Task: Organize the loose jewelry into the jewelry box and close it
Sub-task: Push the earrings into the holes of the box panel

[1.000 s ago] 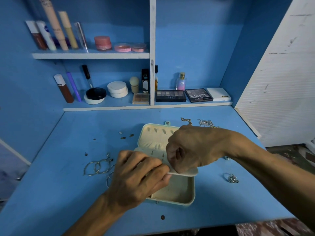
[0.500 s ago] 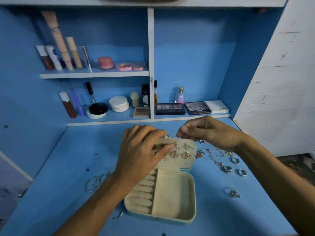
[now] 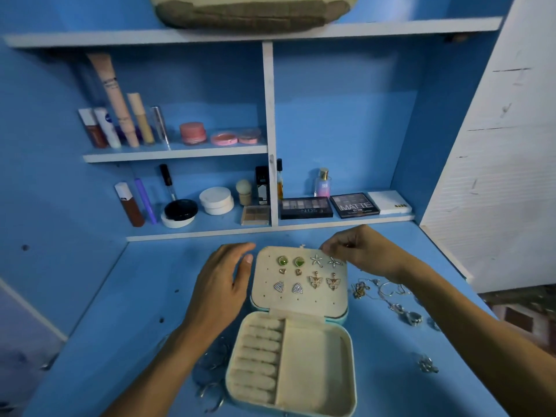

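Lying partly under the left forearm, a tangle of silver hoops (image 3: pixel 210 371) by the near left corner of the jewelry box (image 3: pixel 350 371) is hard to sort into separate pieces, and a brown bag (image 3: pixel 252 13) on the top shelf is cut off by the upper edge. The right hand (image 3: pixel 364 251) has its fingertips drawn together at the far right corner of the open lid (image 3: pixel 301 300), just by a star earring (image 3: pixel 334 262) — whether they pinch anything I cannot tell, the spot being small and dim. The left hand (image 3: pixel 222 290) is flat, palm down, fingers straight and close together, just beside the lid's left edge, holding nothing. On the lowest shelf a dark palette (image 3: pixel 307 207) reads "NUDES", a second palette (image 3: pixel 355 204) reads "MATTE", a white case (image 3: pixel 389 203) beside them reads "NUDE", and a small pink bottle (image 3: pixel 323 183) carries "SB". The box sits open in the middle of the blue desk (image 3: pixel 105 341). Its lid panel holds earrings in pairs: green studs (image 3: pixel 282 261), stars, small hearts (image 3: pixel 282 270), triangles (image 3: pixel 279 286) and butterflies (image 3: pixel 315 281). The base has padded ring rolls (image 3: pixel 261 362) on the left and a plain compartment (image 3: pixel 310 365) on the right. Loose chains and rings (image 3: pixel 397 302) lie on the desk to the right of the box — one more silver piece (image 3: pixel 427 365) sits apart, nearer the front.
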A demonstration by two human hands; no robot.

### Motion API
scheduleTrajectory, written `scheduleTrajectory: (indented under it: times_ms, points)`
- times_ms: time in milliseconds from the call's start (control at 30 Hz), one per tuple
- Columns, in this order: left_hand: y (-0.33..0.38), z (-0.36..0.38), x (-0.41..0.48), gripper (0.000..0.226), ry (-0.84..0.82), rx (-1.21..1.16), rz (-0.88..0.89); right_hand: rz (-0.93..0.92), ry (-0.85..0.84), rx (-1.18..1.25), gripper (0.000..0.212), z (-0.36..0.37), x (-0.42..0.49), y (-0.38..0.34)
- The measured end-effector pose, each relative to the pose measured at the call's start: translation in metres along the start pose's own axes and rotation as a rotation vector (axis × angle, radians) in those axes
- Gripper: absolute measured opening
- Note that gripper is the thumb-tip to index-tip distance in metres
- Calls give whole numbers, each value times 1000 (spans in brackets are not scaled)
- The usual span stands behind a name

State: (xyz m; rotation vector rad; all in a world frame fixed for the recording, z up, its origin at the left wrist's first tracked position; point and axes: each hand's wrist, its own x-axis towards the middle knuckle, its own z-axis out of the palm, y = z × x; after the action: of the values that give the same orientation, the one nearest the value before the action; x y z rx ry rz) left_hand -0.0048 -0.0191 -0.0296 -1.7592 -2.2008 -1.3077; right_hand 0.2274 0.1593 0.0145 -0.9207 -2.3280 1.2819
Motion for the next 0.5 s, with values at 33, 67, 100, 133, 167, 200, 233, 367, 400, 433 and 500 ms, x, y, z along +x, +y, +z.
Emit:
scheduleTrajectory:
  times_ms: [33,67,100,133,167,200,233,367,400,433,500]
  points:
    - [-3,-1,-2,38,0,-1,-12,0,17,-43,15,2,2,3]
    - [-6,-3,-4,34,1,-5,-24,-2,34,-86,15,4,4,5]
    - [-8,-3,-5,28,-4,-15,-35,-8,48,-127,15,6,4,7]
    - [-11,-4,-7,23,-13,-23,-44,-16,58,-173,15,9,6,7]
    - [-12,-4,-8,20,-26,-25,-46,-19,68,-218,15,11,6,8]
    - [-14,-5,-10,18,-42,-18,-45,-18,72,-256,15,13,7,9]
    - [-14,-5,-11,16,-57,-9,-39,-14,75,-286,15,16,7,9]
    - [-14,-3,-16,12,-79,-6,-23,11,41,-344,18,21,5,8]
    - [-13,-2,-16,12,-88,-12,-25,13,39,-361,19,21,5,9]
    - [-13,-2,-17,12,-99,-17,-25,8,45,-389,20,21,4,8]
    - [-11,-1,-19,11,-124,-13,-13,-8,59,-445,21,23,5,9]
